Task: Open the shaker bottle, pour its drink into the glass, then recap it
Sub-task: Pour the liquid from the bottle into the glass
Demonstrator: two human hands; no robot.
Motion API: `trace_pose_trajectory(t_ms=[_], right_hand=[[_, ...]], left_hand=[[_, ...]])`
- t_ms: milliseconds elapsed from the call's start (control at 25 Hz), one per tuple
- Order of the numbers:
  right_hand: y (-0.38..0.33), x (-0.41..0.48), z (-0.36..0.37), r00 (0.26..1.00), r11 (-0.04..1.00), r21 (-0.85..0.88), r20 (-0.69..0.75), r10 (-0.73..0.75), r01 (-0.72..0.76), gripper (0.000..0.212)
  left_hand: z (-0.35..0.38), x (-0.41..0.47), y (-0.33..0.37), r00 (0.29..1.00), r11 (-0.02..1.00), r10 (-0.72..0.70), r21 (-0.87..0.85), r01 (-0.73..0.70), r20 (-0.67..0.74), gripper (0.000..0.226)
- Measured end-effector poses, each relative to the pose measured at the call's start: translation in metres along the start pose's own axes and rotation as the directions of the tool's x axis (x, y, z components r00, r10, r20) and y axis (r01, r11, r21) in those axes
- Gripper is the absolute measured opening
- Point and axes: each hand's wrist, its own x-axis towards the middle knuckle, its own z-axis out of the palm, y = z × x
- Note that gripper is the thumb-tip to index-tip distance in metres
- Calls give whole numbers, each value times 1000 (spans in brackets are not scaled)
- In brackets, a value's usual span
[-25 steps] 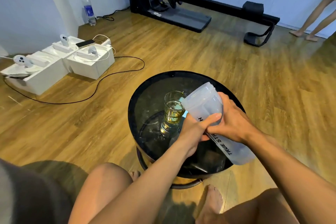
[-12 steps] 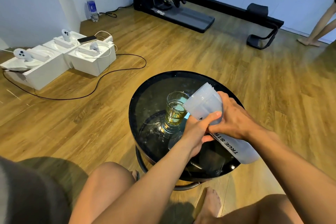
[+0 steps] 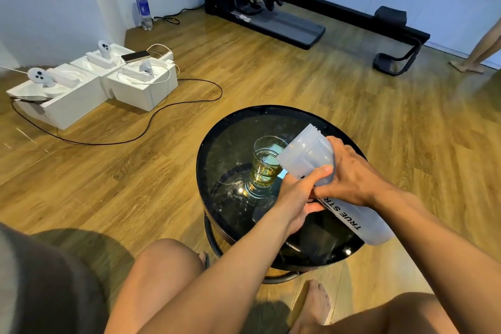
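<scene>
The translucent white shaker bottle (image 3: 311, 154) has no cap on and is tipped steeply, its mouth over the rim of the clear glass (image 3: 264, 164). The glass stands on the round black glass table (image 3: 217, 149) and holds yellow drink to about half its height. My right hand (image 3: 349, 173) grips the bottle's middle from above. My left hand (image 3: 298, 195) holds the bottle from below, thumb on its side. The bottle's base points back toward me at the lower right. The cap is not visible.
White boxes (image 3: 135, 87) with white controllers and a phone sit on the wooden floor at left, with a black cable (image 3: 173, 108) looping toward the table. A black exercise machine (image 3: 284, 22) stands at the back. Another person's legs (image 3: 485, 46) stand at far right. My knees are below the table.
The bottle stays tipped over the glass and both hands keep the same grip. The camera view has shifted slightly.
</scene>
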Motion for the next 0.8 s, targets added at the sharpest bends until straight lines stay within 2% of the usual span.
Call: trace_pose_trajectory(t_ms=[400, 640, 800], right_hand=[[-3, 3, -2, 1000, 999, -50, 12, -5, 6, 96], [-2, 4, -1, 1000, 998, -58, 16, 0, 1, 99], [-3, 4, -1, 1000, 999, -55, 21, -1, 2, 100]], left_hand=[[0, -1, 0, 1000, 999, -1, -47, 2, 14, 38], [-1, 1, 0, 999, 998, -4, -69, 6, 33, 26], [-1, 1, 0, 999, 997, -1, -74, 4, 35, 31]])
